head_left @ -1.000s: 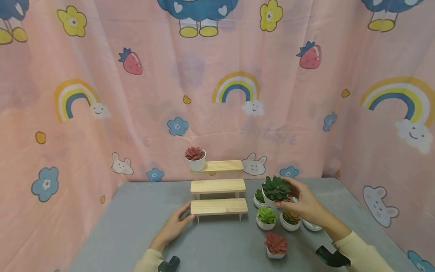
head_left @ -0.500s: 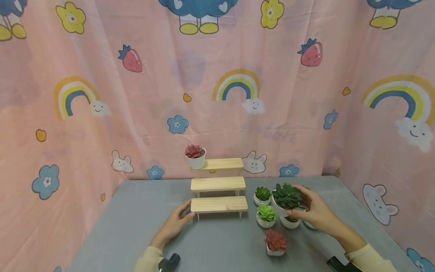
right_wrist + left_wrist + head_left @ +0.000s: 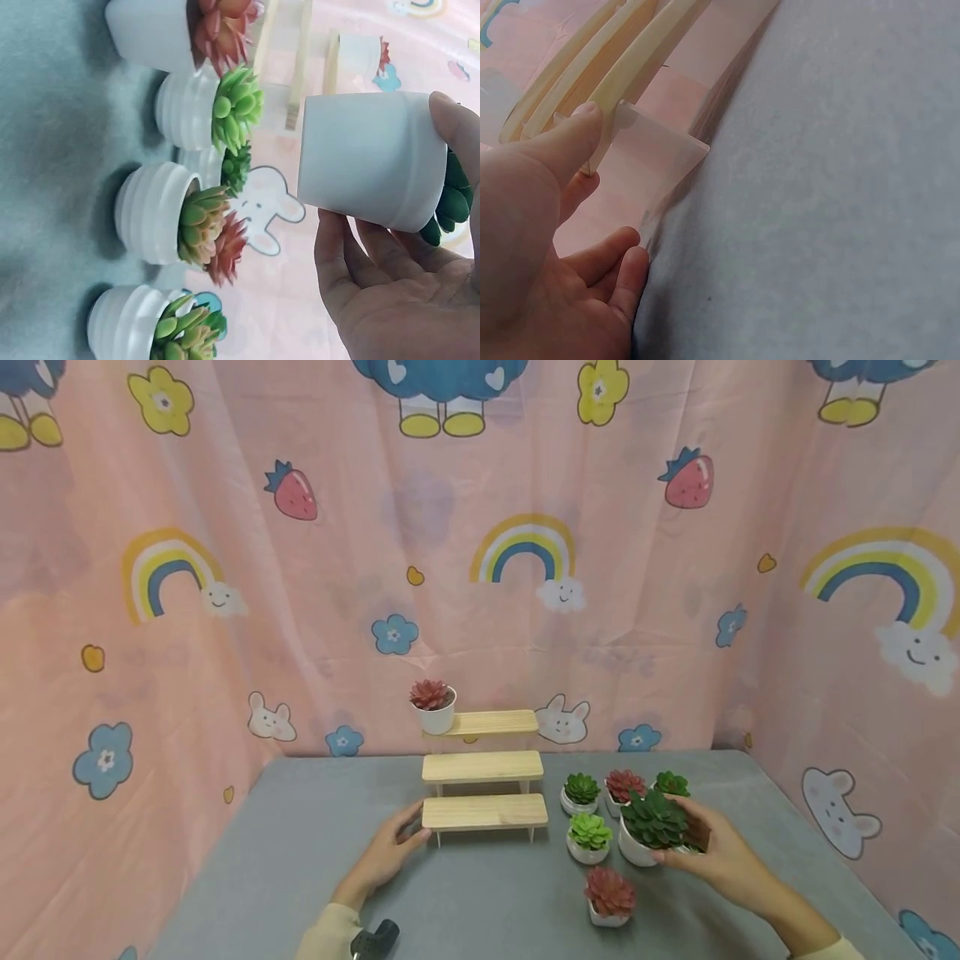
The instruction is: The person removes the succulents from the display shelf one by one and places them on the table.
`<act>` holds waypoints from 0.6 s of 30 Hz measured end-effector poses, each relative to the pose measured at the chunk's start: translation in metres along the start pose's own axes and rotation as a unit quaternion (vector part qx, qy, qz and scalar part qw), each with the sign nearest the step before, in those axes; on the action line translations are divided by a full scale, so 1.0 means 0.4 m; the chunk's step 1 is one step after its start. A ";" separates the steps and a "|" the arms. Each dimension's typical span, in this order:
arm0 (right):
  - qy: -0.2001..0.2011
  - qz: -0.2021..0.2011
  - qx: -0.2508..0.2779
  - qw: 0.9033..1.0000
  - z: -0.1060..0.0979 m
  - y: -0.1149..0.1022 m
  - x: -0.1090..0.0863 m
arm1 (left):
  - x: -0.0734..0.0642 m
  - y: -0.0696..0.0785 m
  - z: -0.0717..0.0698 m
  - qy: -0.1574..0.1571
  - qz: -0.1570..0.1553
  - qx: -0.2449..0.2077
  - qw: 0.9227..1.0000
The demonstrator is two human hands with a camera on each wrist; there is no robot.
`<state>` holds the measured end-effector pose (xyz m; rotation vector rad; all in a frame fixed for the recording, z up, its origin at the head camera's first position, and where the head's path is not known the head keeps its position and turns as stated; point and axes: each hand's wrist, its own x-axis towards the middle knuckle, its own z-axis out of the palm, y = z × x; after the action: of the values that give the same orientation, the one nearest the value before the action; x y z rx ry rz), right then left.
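My right hand (image 3: 716, 852) grips a white pot of dark green succulent (image 3: 654, 821) at the right of the head view. In the right wrist view the plain white pot (image 3: 367, 157) is held between thumb and fingers, raised above the table among other pots. My left hand (image 3: 384, 852) pinches the left end of the lowest wooden board of a three-tier stand (image 3: 483, 811), thumb and index finger at the board's end (image 3: 611, 90), the other fingers loosely bent beside its clear leg. A red succulent in a white pot (image 3: 435, 710) sits on the top tier's left end.
Several small potted succulents stand right of the stand: a bright green one (image 3: 588, 837), a dark green one (image 3: 580, 792), a red one (image 3: 624, 787) and a red one in front (image 3: 609, 895). Ribbed pots (image 3: 154, 214) show in the right wrist view. A pink printed curtain (image 3: 337, 568) hangs behind the grey table (image 3: 300, 852).
My right hand has moved right and toward me with the dark green succulent, uncovering the red succulent behind it. The left hand keeps its place at the stand.
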<state>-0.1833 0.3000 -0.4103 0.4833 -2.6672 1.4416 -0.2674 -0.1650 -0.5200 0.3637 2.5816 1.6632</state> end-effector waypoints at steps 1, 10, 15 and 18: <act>0.002 -0.001 0.002 1.000 -0.001 0.003 -0.004 | 0.001 0.000 0.001 0.000 0.000 0.000 1.000; 0.002 0.026 -0.017 1.000 -0.013 0.033 -0.035 | -0.002 0.003 0.003 -0.001 0.002 -0.006 1.000; 0.005 0.019 -0.014 1.000 -0.015 0.050 -0.049 | -0.001 0.003 0.004 0.001 0.000 -0.007 1.000; 0.009 0.023 -0.017 1.000 -0.014 0.061 -0.057 | -0.001 0.002 0.003 0.000 -0.001 -0.007 1.000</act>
<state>-0.1696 0.3224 -0.4316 0.4073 -2.7020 1.4033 -0.2665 -0.1636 -0.5197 0.3593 2.5689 1.6794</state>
